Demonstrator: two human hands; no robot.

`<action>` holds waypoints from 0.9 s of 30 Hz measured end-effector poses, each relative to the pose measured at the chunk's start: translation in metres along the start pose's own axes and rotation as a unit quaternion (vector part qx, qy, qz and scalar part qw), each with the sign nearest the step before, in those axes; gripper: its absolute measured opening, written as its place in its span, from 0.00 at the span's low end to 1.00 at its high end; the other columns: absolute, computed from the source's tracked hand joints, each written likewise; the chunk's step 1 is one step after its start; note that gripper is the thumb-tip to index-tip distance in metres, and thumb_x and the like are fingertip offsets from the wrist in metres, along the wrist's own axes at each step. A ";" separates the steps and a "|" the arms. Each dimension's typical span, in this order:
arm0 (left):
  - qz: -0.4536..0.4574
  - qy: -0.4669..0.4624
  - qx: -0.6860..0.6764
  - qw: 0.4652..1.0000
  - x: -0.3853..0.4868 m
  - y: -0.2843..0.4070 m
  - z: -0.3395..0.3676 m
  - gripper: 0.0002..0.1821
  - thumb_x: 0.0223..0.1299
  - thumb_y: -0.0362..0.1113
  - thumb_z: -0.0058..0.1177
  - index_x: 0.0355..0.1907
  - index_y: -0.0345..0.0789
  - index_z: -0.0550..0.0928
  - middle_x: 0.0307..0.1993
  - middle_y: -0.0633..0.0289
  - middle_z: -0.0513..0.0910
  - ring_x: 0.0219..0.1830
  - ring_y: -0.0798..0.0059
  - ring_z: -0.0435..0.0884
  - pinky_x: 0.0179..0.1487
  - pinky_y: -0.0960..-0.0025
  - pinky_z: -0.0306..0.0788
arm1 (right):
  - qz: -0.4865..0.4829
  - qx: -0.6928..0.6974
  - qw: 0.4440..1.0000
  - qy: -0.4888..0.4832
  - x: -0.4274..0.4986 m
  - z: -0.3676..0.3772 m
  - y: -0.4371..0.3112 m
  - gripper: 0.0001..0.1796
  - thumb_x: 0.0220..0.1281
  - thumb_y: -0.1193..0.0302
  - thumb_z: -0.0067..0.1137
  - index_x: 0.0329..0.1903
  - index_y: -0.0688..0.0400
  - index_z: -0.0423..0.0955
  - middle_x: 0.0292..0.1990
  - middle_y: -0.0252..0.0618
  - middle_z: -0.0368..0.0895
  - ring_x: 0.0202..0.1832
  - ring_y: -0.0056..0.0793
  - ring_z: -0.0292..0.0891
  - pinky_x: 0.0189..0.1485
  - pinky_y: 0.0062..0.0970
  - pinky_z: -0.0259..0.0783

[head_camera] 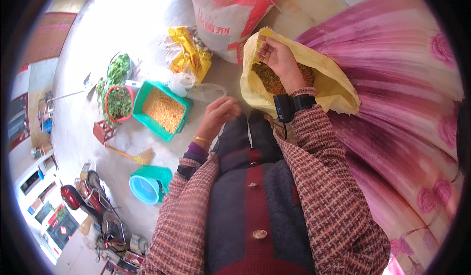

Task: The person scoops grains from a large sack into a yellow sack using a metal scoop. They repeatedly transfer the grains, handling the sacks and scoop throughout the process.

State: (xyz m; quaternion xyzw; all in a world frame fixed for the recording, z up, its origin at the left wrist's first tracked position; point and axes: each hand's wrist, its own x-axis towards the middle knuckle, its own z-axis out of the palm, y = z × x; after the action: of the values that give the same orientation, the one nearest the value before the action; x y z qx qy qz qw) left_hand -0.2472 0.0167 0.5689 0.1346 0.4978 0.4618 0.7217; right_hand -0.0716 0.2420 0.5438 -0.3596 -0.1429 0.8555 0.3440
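A pale yellow woven sack (331, 95) stands before me with its mouth wide, showing dark reddish-brown grains (270, 80) inside. Over that mouth is my right hand (276, 56), palm partly turned up and fingers curled. Its fingertips overlap the sack's far rim; whether they pinch the rim is unclear. My left hand (222, 111) is blurred by motion, fingers bent, above the floor left of the sack, and nothing shows in it. Left of that hand sits a green plastic basin (136, 104) of golden grain (163, 107). A clear plastic bag (206, 91) lies between the two.
A large white-and-red sack (220, 21) of grain stands beyond, beside a yellow printed bag (191, 56). Leafy greens fill a red-rimmed basket (119, 104). A small broom (141, 157), blue bucket (145, 188) and motorcycle (97, 201) are left. A pink flowered cloth (386, 72) hangs right.
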 end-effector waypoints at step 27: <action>0.396 -0.139 0.426 0.801 -0.117 0.053 -0.018 0.44 0.34 0.35 0.69 0.61 0.42 0.66 0.50 0.52 0.71 0.45 0.53 0.78 0.46 0.61 0.74 | -0.009 0.010 0.999 -0.047 -0.044 0.140 0.143 0.11 0.67 0.69 0.50 0.45 0.61 0.73 0.23 0.27 0.74 0.30 0.21 0.71 0.41 0.28 0.70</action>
State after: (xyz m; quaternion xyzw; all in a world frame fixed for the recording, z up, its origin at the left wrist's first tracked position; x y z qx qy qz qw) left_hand -0.2999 -0.0531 0.6648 0.6768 0.4422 0.4252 0.4070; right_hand -0.2187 0.1085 0.5942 -0.3146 -0.1538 0.8695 0.3484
